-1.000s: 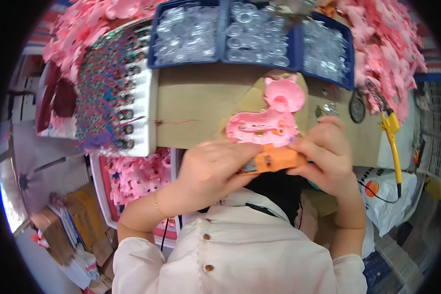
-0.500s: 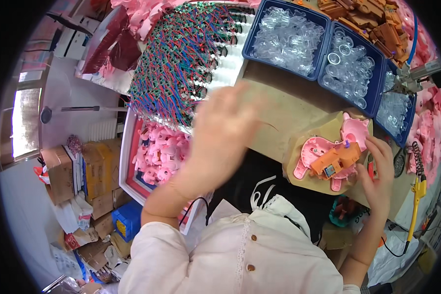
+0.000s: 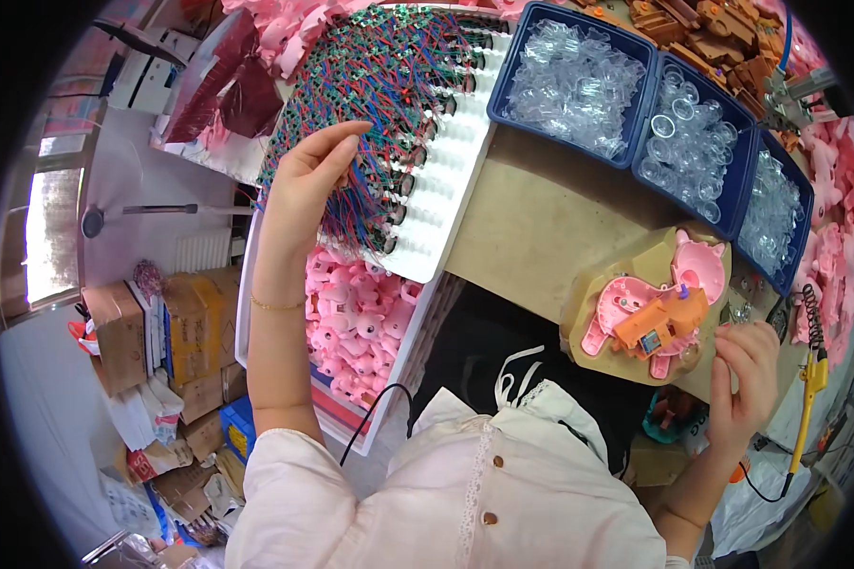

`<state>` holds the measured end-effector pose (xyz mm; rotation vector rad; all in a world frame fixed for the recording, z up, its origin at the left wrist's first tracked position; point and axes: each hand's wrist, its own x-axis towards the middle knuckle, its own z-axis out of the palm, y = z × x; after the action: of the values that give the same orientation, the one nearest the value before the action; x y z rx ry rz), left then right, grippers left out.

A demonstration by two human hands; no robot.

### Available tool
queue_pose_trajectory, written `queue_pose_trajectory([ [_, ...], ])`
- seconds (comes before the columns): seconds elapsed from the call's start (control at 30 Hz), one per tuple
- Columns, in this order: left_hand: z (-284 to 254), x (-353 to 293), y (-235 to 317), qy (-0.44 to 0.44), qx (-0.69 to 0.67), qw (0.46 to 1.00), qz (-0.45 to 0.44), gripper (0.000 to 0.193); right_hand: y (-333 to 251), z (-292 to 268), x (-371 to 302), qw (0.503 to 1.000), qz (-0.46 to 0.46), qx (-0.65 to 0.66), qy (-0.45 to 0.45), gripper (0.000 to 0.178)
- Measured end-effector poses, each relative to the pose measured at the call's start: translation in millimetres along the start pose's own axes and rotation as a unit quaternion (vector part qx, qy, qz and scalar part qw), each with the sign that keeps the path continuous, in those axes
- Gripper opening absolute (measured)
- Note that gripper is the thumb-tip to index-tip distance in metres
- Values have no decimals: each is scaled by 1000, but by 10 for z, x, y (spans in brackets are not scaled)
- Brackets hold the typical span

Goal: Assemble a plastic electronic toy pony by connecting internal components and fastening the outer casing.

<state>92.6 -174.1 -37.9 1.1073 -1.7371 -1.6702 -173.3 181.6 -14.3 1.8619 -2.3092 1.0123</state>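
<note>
My left hand [image 3: 306,185] is over a dense heap of small green circuit boards with red and blue wires [image 3: 351,204]. Its index finger and thumb are stretched forward with a small gap, and nothing shows between them. My right hand [image 3: 745,384] is just right of a tan holding block [image 3: 579,337], its fingers curled together; what they hold, if anything, is hidden. In the block lies an opened pink animal-shaped toy shell [image 3: 702,264]. An orange plastic part [image 3: 672,318] with a small electronic piece sits across the shell.
Blue bins [image 3: 643,114] of clear plastic parts stand at the back right, with brown plastic parts [image 3: 721,38] beyond. A white ridged foam tray [image 3: 451,171] bears the boards. Below it, a box holds pink toy pieces [image 3: 356,318]. A yellow tool [image 3: 811,394] hangs on a coiled cord.
My left hand has swung left, from the foam tray's near edge to over the wired boards. My right hand has drawn slightly away from the holding block, and its fingers have curled.
</note>
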Motion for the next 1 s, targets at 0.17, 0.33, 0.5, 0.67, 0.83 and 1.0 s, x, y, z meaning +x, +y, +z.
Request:
queue_pose_trajectory([
  [0.17,173,57,-130,-26,-104,994,33,27,-110,71,59,999,-15,22,-23,16],
  [0.33,194,-55,-95,-85,141,972,167,23,-219,132,88,999,-24,27,-37,19],
  [0.5,186,30,-48,-45,79,994,63,22,-258,169,93,998,-21,56,-30,17],
  [0.67,-20,167,-98,-91,-316,942,-59,18,-340,199,126,996,-36,79,-33,16],
  [0.83,184,-66,298,-21,-187,971,151,16,-413,147,148,993,-32,103,-43,13],
  [1.0,437,-31,173,19,77,984,161,18,-616,358,292,978,-37,188,-86,17],
])
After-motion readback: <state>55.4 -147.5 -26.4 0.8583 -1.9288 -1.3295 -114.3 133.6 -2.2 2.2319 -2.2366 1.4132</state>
